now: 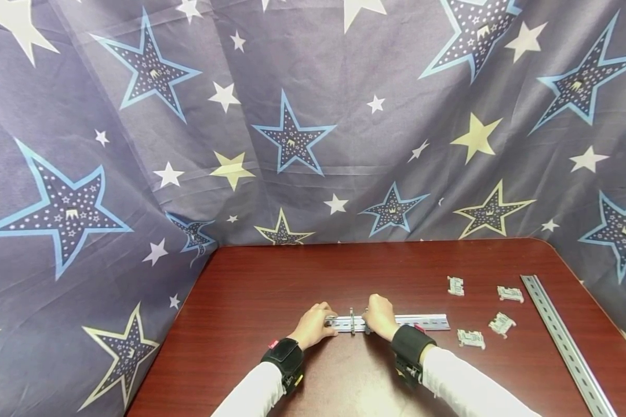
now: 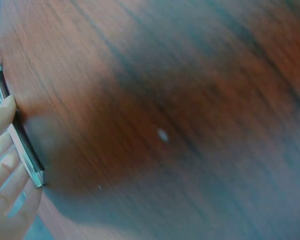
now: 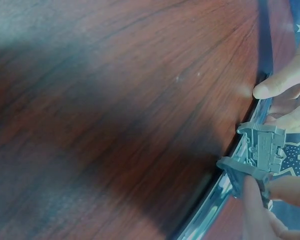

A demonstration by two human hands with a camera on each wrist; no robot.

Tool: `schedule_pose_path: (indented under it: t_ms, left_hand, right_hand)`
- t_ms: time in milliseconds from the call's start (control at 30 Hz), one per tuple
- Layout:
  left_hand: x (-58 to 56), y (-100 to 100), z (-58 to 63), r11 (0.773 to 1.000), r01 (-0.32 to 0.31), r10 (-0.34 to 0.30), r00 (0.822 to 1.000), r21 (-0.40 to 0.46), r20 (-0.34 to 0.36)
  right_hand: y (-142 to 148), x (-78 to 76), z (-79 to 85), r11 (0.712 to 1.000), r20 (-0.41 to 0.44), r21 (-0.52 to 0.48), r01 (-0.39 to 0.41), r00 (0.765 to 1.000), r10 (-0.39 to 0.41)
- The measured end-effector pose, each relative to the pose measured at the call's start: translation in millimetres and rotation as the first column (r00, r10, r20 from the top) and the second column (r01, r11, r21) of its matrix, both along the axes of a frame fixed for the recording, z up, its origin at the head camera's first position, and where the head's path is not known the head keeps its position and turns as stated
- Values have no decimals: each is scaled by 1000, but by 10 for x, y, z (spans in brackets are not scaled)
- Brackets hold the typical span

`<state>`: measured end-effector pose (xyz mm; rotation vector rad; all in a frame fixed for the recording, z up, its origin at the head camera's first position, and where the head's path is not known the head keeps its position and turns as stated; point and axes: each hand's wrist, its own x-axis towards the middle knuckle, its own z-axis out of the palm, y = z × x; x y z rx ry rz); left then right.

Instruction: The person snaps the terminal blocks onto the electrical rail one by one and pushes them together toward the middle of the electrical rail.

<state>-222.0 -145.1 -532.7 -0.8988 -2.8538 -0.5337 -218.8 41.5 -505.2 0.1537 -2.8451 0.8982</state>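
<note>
A short slotted metal DIN rail (image 1: 422, 322) lies crosswise on the table in the head view. My left hand (image 1: 312, 327) grips its left end, thumb along the near edge and fingers behind, as the left wrist view shows. One grey terminal block (image 3: 264, 147) stands upright on the rail between the hands. To its right, my right hand (image 1: 381, 317) pinches a second terminal block (image 3: 236, 172) between thumb and finger, at the rail. Whether that block is seated on the rail I cannot tell; fingers cover part of it.
Several loose terminal blocks, such as the nearest one (image 1: 471, 339), lie to the right of the rail on the reddish-brown table (image 1: 271, 272). A longer slotted rail (image 1: 566, 341) runs along the table's right side. A star-patterned cloth (image 1: 313, 202) hangs behind and at the sides.
</note>
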Motion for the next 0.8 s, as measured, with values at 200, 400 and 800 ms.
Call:
schedule_pose_path:
  t_ms: [200,400,800]
  left_hand:
    - [3,8,3,1000,3,-3,1000,-5,-6]
    - [0,21,-8,1000,7,-7,1000,-2,2]
    - [-11,17,8,1000,3,-3,1000,-7,4]
  right_hand:
    - [-33,-15,-19,1000,24,10,2,1000,-2]
    - [-42,-32,-11,1000,60,12,14,998,-14]
    - [-86,-77,18,998,53,56,26,998,-29]
